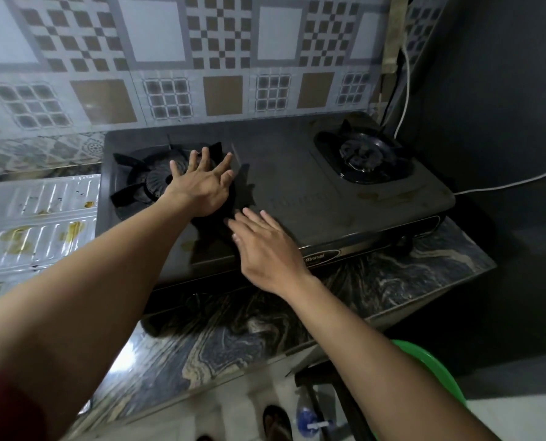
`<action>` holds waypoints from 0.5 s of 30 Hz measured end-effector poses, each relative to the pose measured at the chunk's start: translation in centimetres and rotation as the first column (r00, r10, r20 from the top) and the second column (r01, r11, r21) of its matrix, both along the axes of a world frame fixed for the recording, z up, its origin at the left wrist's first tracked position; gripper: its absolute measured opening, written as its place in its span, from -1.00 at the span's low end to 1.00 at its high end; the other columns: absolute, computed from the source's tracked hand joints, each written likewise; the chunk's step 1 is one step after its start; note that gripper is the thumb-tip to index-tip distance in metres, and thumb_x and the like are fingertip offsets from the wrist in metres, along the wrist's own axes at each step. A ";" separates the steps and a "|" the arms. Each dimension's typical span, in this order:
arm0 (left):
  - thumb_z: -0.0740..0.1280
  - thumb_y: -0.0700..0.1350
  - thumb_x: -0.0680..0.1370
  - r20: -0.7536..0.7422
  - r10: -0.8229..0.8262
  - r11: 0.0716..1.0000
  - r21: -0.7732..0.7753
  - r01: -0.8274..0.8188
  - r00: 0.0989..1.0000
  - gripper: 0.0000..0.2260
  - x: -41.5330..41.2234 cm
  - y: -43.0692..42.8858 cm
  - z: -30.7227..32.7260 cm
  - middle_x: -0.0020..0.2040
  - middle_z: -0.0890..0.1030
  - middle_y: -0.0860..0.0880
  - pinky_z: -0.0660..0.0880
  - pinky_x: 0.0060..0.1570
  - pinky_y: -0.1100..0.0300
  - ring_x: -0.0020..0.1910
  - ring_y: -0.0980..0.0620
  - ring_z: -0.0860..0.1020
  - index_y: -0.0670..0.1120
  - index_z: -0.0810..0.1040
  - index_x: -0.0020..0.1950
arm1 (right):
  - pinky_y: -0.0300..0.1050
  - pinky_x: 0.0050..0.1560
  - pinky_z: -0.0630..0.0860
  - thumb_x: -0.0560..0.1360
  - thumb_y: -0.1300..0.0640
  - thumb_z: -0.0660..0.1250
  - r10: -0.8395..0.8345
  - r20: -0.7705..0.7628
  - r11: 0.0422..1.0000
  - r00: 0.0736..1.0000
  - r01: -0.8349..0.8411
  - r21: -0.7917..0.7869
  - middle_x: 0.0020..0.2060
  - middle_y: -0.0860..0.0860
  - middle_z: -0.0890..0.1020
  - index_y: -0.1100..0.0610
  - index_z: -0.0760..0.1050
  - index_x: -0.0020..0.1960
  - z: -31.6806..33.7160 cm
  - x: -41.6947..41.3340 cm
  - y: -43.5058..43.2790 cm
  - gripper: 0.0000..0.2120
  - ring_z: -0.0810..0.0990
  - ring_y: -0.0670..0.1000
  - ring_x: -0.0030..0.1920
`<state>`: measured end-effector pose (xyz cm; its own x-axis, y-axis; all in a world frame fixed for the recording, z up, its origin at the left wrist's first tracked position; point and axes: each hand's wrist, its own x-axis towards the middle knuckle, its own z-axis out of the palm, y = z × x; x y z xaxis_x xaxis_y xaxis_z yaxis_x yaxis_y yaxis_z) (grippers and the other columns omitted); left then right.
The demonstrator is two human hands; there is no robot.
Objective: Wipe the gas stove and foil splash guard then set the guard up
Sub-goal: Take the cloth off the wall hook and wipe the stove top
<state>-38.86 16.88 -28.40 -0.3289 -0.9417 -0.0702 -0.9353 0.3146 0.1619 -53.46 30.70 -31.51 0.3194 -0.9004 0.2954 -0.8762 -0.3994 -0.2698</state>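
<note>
A black two-burner gas stove (313, 192) stands on a marbled counter (220, 338). My left hand (201, 183) hovers with spread fingers over the right side of the left burner's pan support (144, 183), holding nothing. Just in front of it, my right hand (265, 249) is flat over the stove's front middle with fingers apart, also empty. The right burner (363, 157) is uncovered. A foil splash guard (33, 224), stained with yellow-brown spots, lies flat on the counter left of the stove. No cloth is visible.
A patterned tile wall (169, 58) rises behind the stove. A white cable (405, 90) runs down the dark wall at right. A green plastic stool (433, 370) and a blue bottle (309, 418) sit on the floor below the counter edge, beside a sandal (276, 423).
</note>
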 end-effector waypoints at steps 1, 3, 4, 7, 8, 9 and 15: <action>-0.15 0.17 0.66 0.002 0.004 1.000 0.002 -0.004 1.000 -0.49 0.0 0.0 0.0 0.62 -0.18 -0.15 -0.23 0.42 -0.38 0.58 -0.20 -0.20 0.16 -0.15 0.60 | -0.01 0.52 0.08 0.65 0.12 0.07 0.035 -0.018 0.999 0.999 -0.035 -0.002 0.43 0.10 0.43 0.14 0.37 0.44 -0.1 -0.4 0.4 -0.61 0.25 0.05 0.50; -0.15 0.17 0.66 0.011 0.011 1.000 0.002 -0.011 1.000 -0.49 -0.1 -0.1 -0.1 0.62 -0.17 -0.14 -0.22 0.42 -0.39 0.59 -0.20 -0.19 0.17 -0.14 0.60 | -0.01 0.52 0.07 0.66 0.09 0.07 0.080 -0.047 0.997 0.996 -0.080 0.005 0.46 0.09 0.39 0.13 0.35 0.47 -0.1 -1.7 0.4 -0.60 0.23 0.04 0.51; -0.15 0.17 0.65 0.018 0.017 1.000 0.000 -0.017 1.000 -0.49 -0.2 -0.2 -0.1 0.62 -0.17 -0.14 -0.22 0.42 -0.39 0.59 -0.20 -0.18 0.17 -0.13 0.60 | -0.01 0.52 0.07 0.66 0.08 0.07 0.082 -0.054 0.997 0.995 -0.081 0.012 0.46 0.09 0.38 0.14 0.33 0.47 -0.1 -2.4 0.3 -0.59 0.23 0.04 0.51; -0.16 0.19 0.64 0.022 0.034 0.999 -0.009 -0.034 0.999 -0.48 -0.3 -0.3 -0.2 0.63 -0.15 -0.14 -0.20 0.42 -0.39 0.59 -0.20 -0.15 0.18 -0.13 0.60 | -0.03 0.53 0.04 0.67 0.05 0.03 0.014 -0.051 0.999 0.999 -0.012 0.052 0.49 0.09 0.34 0.15 0.29 0.50 0.2 -5.1 -0.5 -0.56 0.18 0.04 0.53; -0.17 0.21 0.63 0.023 0.036 0.999 -0.013 -0.036 0.999 -0.48 -0.3 -0.3 -0.2 0.63 -0.14 -0.15 -0.20 0.42 -0.39 0.59 -0.20 -0.15 0.17 -0.13 0.60 | -0.03 0.53 0.03 0.67 0.05 0.01 -0.020 -0.046 0.998 0.999 0.023 0.064 0.50 0.08 0.32 0.15 0.27 0.51 0.3 -6.2 -0.9 -0.55 0.16 0.03 0.54; -0.17 0.23 0.63 0.028 0.038 0.999 -0.015 -0.037 0.999 -0.46 -0.3 -0.3 -0.1 0.63 -0.14 -0.15 -0.19 0.42 -0.40 0.59 -0.21 -0.15 0.17 -0.12 0.60 | -0.04 0.53 0.01 0.67 0.04 0.00 -0.055 -0.039 0.996 0.998 0.058 0.074 0.51 0.08 0.30 0.15 0.25 0.52 0.3 -7.4 -1.2 -0.55 0.14 0.03 0.54; -0.16 0.37 0.57 0.086 0.020 0.994 -0.110 -0.010 0.996 -0.34 -3.0 0.6 0.3 0.63 -0.11 -0.17 -0.23 0.42 -0.39 0.58 -0.23 -0.18 0.12 -0.07 0.61 | -0.04 0.53 -0.04 0.67 0.01 0.00 -0.194 -0.019 0.970 0.981 0.194 0.147 0.55 0.10 0.19 0.15 0.14 0.56 0.6 -11.5 -2.7 -0.50 0.05 0.04 0.56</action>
<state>-41.82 17.45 -28.12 -0.3118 -0.9501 0.0056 -0.9491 0.3117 0.0453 -64.99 27.99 -30.88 0.1356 -0.9788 0.1538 -0.9345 -0.1779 -0.3085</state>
